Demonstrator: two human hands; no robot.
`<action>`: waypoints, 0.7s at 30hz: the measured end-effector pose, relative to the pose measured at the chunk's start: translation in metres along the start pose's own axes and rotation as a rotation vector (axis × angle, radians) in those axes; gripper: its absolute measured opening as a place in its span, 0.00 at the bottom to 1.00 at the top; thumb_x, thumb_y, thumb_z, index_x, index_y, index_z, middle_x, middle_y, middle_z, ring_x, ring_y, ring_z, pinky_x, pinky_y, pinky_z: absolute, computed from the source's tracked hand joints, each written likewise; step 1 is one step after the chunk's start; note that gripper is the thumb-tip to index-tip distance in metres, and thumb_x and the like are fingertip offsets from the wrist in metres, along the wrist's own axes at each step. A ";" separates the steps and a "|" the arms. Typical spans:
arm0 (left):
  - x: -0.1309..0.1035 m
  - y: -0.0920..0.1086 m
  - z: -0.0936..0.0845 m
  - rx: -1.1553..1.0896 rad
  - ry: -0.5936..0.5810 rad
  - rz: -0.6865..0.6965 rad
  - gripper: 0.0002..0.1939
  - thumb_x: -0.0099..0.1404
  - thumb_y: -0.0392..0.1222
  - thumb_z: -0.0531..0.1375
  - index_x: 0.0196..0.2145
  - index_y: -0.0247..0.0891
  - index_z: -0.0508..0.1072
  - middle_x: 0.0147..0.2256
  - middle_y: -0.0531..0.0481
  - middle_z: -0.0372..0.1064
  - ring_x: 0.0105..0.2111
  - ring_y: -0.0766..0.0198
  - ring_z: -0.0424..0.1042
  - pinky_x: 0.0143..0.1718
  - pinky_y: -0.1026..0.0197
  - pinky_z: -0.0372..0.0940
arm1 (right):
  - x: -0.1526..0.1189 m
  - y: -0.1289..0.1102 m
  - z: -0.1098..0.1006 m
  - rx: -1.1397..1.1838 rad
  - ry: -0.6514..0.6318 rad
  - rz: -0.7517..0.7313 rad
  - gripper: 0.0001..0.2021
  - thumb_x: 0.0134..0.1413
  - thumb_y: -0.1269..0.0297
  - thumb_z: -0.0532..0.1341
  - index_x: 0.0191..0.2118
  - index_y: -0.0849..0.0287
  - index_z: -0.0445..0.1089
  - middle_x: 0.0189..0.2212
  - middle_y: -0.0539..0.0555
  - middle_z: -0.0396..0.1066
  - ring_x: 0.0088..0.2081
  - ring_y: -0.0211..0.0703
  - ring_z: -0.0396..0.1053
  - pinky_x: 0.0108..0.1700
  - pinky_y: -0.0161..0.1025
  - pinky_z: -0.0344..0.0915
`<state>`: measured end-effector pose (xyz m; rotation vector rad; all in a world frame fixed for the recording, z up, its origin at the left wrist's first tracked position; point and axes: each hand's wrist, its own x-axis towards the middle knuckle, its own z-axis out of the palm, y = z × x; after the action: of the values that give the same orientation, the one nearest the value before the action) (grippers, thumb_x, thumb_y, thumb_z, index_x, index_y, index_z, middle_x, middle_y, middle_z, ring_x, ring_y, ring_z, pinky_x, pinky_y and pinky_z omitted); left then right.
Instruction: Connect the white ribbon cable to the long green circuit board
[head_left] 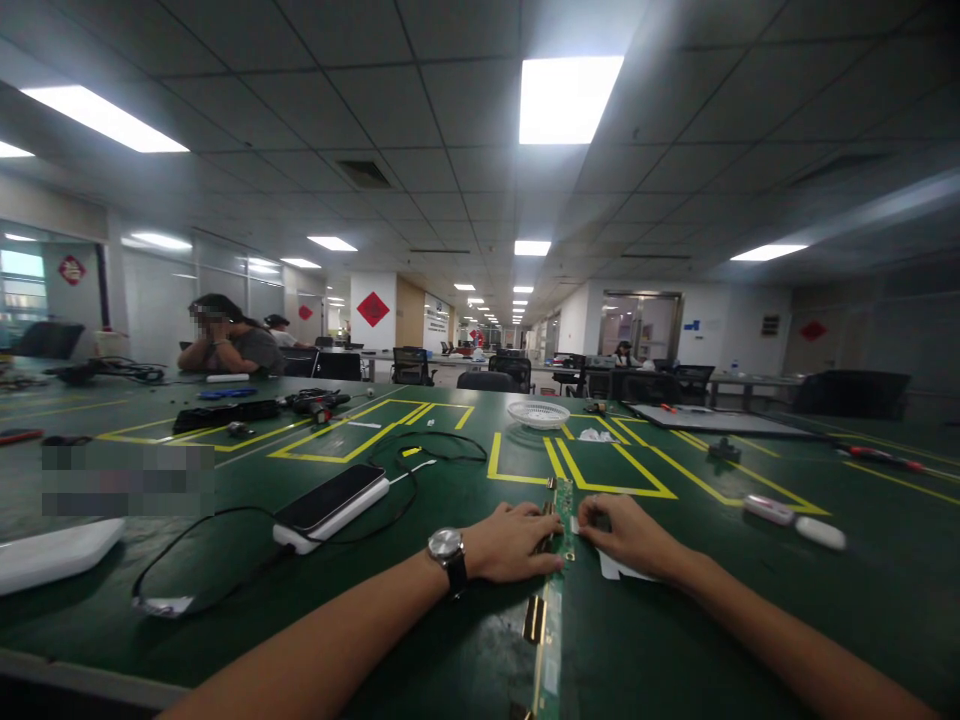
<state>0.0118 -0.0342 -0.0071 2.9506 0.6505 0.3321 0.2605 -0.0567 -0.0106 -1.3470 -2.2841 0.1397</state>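
Observation:
A long, narrow green circuit board runs away from me along the table, with copper-coloured flex tabs on its left edge. My left hand, with a watch on its wrist, grips the board's upper part from the left, fingers bent over its edge and thumb lower down. Just right of the board, the thumb and fingers of my right hand are pinched together at a small white strip. Under that hand lies a white sheet of paper, partly hidden by the wrist.
Left of my hands, a phone lies on a white power bank with a black cable. A white plastic basket stands ahead. Two small pale objects lie to the right. A person sits across the table at far left.

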 end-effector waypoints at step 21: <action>0.001 -0.013 -0.008 0.044 0.194 -0.059 0.22 0.75 0.53 0.46 0.60 0.43 0.60 0.64 0.45 0.56 0.61 0.51 0.60 0.56 0.48 0.60 | 0.011 0.015 -0.012 0.072 -0.205 -0.118 0.21 0.67 0.50 0.50 0.53 0.51 0.74 0.56 0.54 0.71 0.57 0.52 0.67 0.63 0.49 0.59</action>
<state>0.0057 -0.0218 -0.0012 2.9572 0.7752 0.6117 0.2734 -0.0421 -0.0009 -1.2066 -2.4949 0.3315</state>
